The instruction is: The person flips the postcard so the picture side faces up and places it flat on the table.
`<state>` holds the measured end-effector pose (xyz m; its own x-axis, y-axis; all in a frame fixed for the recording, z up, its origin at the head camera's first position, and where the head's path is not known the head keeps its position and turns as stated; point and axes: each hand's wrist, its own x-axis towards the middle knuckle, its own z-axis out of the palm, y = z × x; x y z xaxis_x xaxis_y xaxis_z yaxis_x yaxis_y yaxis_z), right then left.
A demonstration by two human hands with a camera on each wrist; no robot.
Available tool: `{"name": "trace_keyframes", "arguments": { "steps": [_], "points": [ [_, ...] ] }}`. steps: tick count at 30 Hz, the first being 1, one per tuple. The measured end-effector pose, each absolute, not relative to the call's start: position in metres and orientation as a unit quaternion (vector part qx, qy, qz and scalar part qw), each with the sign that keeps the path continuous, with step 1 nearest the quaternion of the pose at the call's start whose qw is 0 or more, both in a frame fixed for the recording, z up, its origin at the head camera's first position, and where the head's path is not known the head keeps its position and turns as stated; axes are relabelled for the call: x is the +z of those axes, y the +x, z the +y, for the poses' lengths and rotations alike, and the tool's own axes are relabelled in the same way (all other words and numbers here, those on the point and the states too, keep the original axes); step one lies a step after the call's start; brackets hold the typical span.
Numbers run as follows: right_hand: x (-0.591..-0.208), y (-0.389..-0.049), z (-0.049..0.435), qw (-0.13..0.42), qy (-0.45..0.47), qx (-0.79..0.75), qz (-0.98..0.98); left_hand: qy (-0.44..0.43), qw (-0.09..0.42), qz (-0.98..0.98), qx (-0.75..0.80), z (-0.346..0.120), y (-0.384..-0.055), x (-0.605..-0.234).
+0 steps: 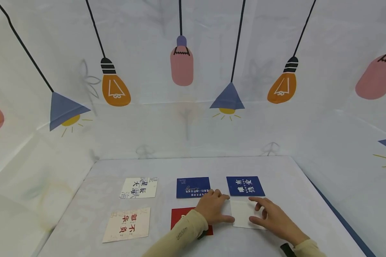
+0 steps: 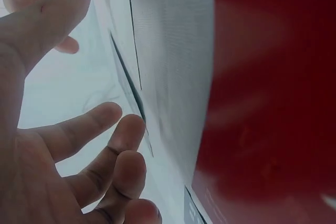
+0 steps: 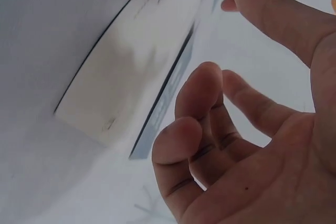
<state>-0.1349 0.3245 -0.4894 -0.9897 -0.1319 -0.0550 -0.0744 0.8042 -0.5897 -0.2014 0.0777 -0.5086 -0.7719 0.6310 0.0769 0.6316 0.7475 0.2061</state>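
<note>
A pale cream card [image 1: 241, 213] lies flat on the table at the right of the front row. At its left edge is my left hand [image 1: 212, 207], fingers spread and thumb near the card's side; contact is hard to tell. My right hand [image 1: 276, 219] hovers over the card's right side, fingers loosely bent, with nothing between them. In the right wrist view the card [image 3: 113, 72] lies apart from those fingers. A red card [image 1: 179, 214] lies partly hidden under my left forearm. Behind the hands are two dark blue cards, one central [image 1: 193, 186] and one right [image 1: 246, 185], both with white print.
On the left of the table [image 1: 90, 214] lie a white card with dark characters [image 1: 141, 188] and a larger cream card with red characters [image 1: 127, 225]. A white cloth wall printed with hanging lamps [image 1: 183, 125] encloses the back and sides.
</note>
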Motion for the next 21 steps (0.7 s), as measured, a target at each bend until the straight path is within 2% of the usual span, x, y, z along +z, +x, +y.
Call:
{"name": "trace_keyframes", "arguments": {
  "steps": [15, 21],
  "points": [
    [-0.492, -0.141, 0.368, 0.061, -0.026, -0.282, 0.957, -0.32, -0.005, -0.943, -0.087, 0.093, -0.2, -0.509],
    [-0.499, -0.145, 0.379, 0.091, -0.021, -0.266, 0.959, -0.31, -0.012, -0.946, -0.093, 0.096, -0.199, -0.509]
  ]
}}
